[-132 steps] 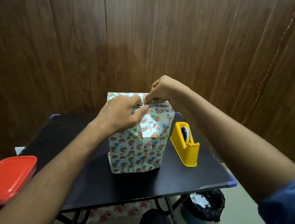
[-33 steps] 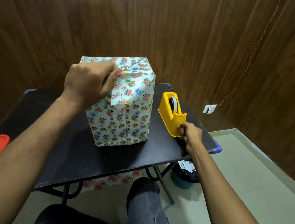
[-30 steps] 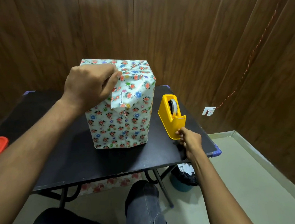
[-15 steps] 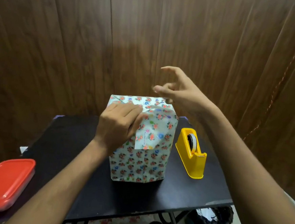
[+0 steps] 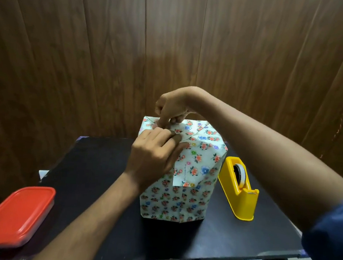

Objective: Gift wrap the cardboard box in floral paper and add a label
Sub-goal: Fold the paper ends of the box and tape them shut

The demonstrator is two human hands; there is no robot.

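Evidently sealing a fold, the left hand (image 5: pixel 154 155) is curling over the top front edge of the floral-papered cardboard box (image 5: pixel 183 172) on the black worktop (image 5: pixel 100 185), pinning paper, while the right hand (image 5: pixel 173 107), fingers pinched together, is pressing just beyond it; a yellow plastic tape dispenser (image 5: pixel 237 188) is waiting under the right forearm.

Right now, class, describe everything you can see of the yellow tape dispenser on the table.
The yellow tape dispenser looks like glossy moulded plastic, a tall narrow wedge that slopes down towards its near end. A roll of pale tape sits upright in its slot, and a small cutter edge shows at the low front lip. It stands upright on the black table, just right of the floral-wrapped box, with a narrow gap between them. Neither hand touches it.
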